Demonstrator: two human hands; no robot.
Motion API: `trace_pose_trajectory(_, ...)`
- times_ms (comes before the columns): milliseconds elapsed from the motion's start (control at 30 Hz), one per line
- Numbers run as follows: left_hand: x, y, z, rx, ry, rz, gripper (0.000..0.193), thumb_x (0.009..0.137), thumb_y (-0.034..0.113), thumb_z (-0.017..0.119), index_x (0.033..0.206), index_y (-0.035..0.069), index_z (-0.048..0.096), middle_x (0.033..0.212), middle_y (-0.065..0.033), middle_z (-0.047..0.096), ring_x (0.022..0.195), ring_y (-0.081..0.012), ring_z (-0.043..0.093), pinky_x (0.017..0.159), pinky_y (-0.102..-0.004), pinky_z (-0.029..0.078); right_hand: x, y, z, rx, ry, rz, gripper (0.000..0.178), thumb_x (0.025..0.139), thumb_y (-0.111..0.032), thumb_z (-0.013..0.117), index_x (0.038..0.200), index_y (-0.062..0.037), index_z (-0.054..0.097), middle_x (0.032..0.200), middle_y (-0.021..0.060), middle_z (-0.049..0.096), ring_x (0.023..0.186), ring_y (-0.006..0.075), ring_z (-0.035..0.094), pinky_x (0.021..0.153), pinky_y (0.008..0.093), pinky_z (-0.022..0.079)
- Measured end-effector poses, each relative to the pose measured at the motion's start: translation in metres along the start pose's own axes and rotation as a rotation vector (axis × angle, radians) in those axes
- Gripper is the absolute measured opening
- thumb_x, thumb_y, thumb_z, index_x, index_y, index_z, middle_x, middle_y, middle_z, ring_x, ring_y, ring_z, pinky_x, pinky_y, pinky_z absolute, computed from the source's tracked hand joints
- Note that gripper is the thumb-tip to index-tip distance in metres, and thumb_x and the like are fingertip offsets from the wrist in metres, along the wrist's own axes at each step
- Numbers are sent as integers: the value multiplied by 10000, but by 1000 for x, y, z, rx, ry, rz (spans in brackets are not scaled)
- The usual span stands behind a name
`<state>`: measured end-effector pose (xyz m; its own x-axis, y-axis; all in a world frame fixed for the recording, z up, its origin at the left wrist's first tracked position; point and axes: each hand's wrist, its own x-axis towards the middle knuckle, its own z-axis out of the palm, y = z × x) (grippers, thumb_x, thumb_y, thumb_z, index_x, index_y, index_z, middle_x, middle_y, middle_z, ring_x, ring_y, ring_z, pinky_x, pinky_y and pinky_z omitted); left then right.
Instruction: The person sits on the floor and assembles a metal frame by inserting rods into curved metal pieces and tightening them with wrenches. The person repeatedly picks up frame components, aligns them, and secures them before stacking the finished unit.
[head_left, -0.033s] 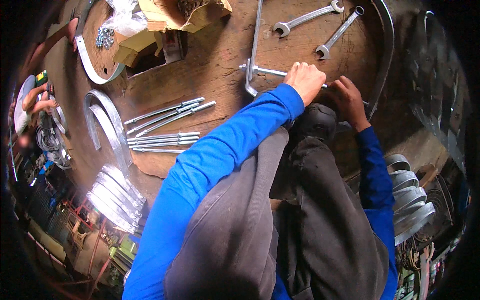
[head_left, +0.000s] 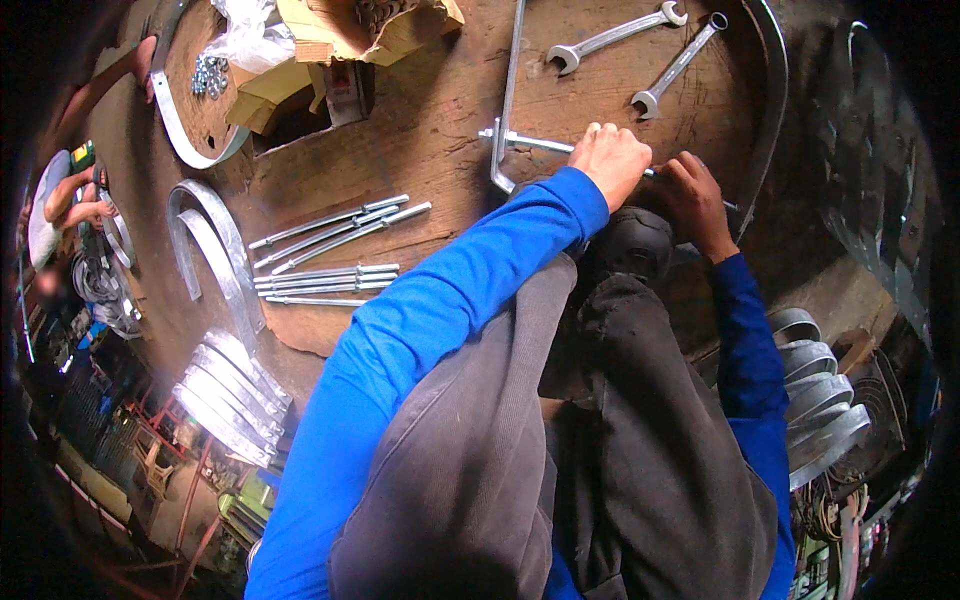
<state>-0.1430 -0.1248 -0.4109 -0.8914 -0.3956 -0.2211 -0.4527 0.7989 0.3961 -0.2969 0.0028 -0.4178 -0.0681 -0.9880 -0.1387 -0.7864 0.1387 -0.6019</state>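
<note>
Head camera, looking down on one broad wooden surface (head_left: 440,110) across the upper frame! Counting by size: one angled steel strip (head_left: 507,90) at top centre, one curved steel strip (head_left: 772,110) at upper right, then one metal rod (head_left: 540,143) right of upper centre, slanting from the angled strip towards the curved one. Next, one torn cardboard box (head_left: 325,40) at upper left; three loose rods (head_left: 330,222) fanned out left of centre, above a tight bundle (head_left: 330,280) too close to count; two wrenches (head_left: 620,37) at upper right.

Now to the hands! Left hand (head_left: 610,160) knuckles-up, wrapped round the rod; right hand (head_left: 697,195) just beside and slightly lower, fingers bent in a narrow pinch on the same rod.

And around them: stacked bent bands at lower left (head_left: 232,395) and lower right (head_left: 822,400), another person (head_left: 45,225) at far left, dark trousers (head_left: 450,430) across the bottom. In the way: both hands, over the rod's middle.
</note>
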Motion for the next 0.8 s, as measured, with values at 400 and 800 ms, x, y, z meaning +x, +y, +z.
trace_pose_trajectory(400, -3, -5, 0, -39, 24, -12, 112, 814, 143, 599, 858, 103, 693, 876, -103, 642, 923, -285, 630, 807, -422, 503, 0, -4, 5, -4, 33, 41, 286, 772, -122, 724, 984, -49, 546, 948, 131, 518, 916, 352, 540, 750, 428, 462)
trace_pose_trajectory(800, -97, -155, -26, -454, 71, -749, 442, 920, 434, 618, 996, 6, 698, 838, -118, 709, 691, -171, 675, 672, -307, 516, -95, 81, -48, -11, 484, 833, 414, 926, -356, 613, 1162, -16, 623, 1141, 172, 643, 1064, 293, 609, 933, 370, 455)
